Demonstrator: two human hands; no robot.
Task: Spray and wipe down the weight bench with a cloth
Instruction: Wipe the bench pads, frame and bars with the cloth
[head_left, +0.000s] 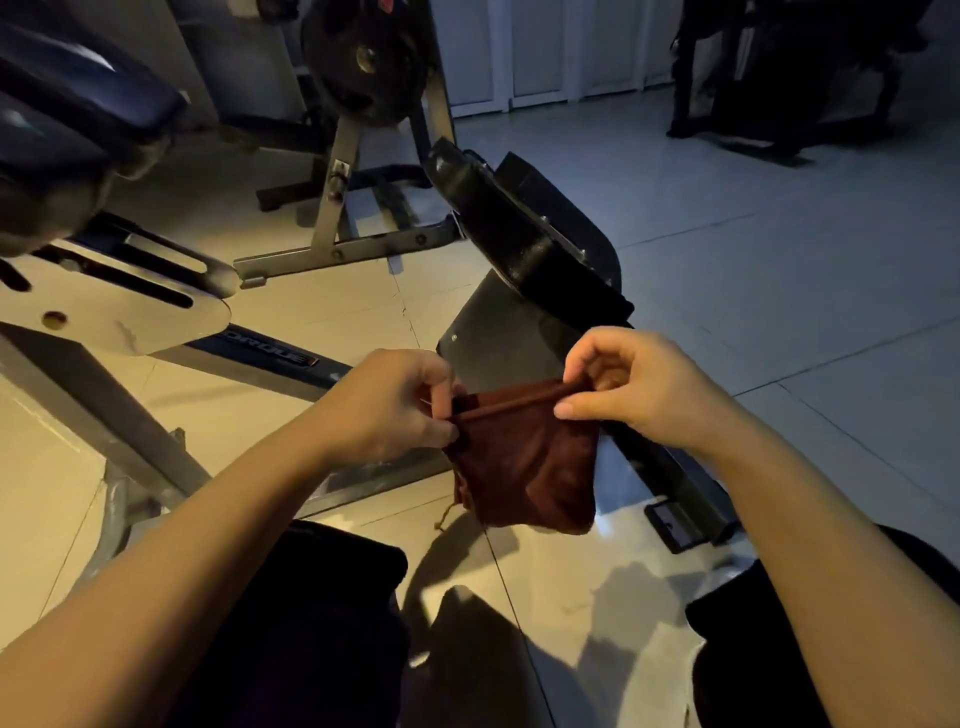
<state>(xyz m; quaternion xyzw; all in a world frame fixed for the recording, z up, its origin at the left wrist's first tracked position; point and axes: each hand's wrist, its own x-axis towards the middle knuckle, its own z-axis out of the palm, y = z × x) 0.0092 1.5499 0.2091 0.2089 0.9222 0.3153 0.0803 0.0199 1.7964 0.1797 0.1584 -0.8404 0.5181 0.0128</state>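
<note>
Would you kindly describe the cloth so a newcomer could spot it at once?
Start at the dark padded bench slanting across the tiled floor. At its near end, the left hand and right hand pinch a cloth between them. It is the only reddish-brown, soft thing among grey metal.

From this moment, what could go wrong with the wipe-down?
The cloth is pinched only at its top edge by the left hand and right hand, so it might slip to the floor. No spray bottle is visible, so the black pad may get wiped dry. Dim light could hide missed spots.
</note>
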